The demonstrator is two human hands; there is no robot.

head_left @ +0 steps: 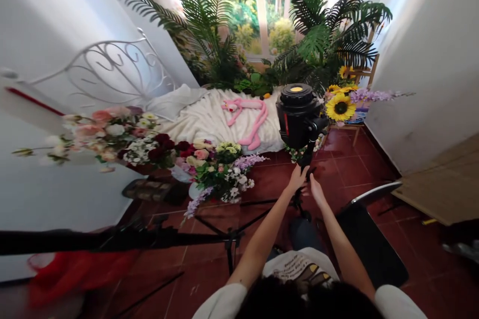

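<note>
A black studio light [297, 114] stands upright on a light stand [308, 155] in front of me, its round top lit pale yellow. My left hand [297, 179] is closed around the stand's pole just under the lamp. Close beside it on the right, my right hand [316, 190] curls at the same pole, near a dark knob. Some of its fingers are hidden behind the pole, and the exact contact there is hard to make out.
A bed with a cream blanket [213, 109] holds a pink plush toy [256, 122]. Flower bunches [220, 169] stand before it; a sunflower [340, 107] is at right. Black tripod legs [230, 234] cross the red tiles. A black chair [374, 244] stands by my right arm.
</note>
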